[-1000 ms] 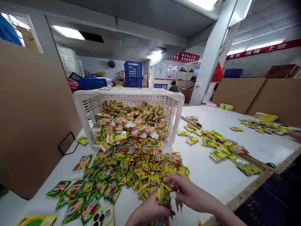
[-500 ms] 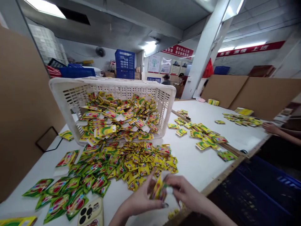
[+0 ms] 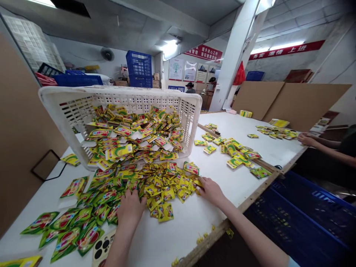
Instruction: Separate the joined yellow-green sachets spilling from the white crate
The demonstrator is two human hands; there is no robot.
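Note:
My left hand (image 3: 130, 209) rests on the heap of green packets (image 3: 107, 196), thumb apart from the other fingers; its fingertips touch the packets, and no held thing shows. At the right edge of the small yellow packets (image 3: 167, 191), my right hand (image 3: 210, 190) has its fingertips and thumb around a yellow packet (image 3: 197, 182). Behind both heaps, a white plastic basket (image 3: 191, 144) lies tipped on its side, its opening towards me. Inside it are many flat yellow boxes (image 3: 119, 151) with open white flaps.
A phone (image 3: 103, 247) lies beside my left forearm. More yellow boxes (image 3: 233, 148) are scattered on the white table (image 3: 191, 218) at the right. Blue crates (image 3: 306, 218) stand below its wooden edge. Another person's hands (image 3: 307, 139) are at the far right, near cardboard panels (image 3: 258, 98).
My hands were together over the front of the table, holding a colourful packet. Now they are apart, left on the green heap and right at the yellow one. The view has shifted slightly.

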